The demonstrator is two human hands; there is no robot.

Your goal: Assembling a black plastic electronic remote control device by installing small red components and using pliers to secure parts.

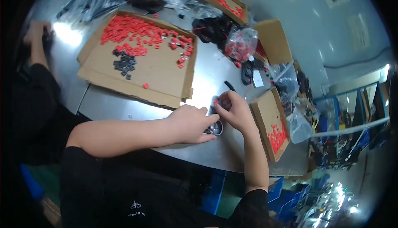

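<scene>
Near the table's front edge, my left hand curls around the left side of a small round dish. Its thumb and fingers lie on either side of the rim. Small shiny parts show inside the dish, too small to name. Just beyond and to the right, my right hand is closed in a pinch on a small red piece. My fingers hide part of that piece. A black pen-like tool lies on the table behind my right hand.
A shallow cardboard tray holds many red and black pieces. Smaller trays stand at the right and far back. Plastic bags and black cable bundles lie behind. Another person's hand works at the far left.
</scene>
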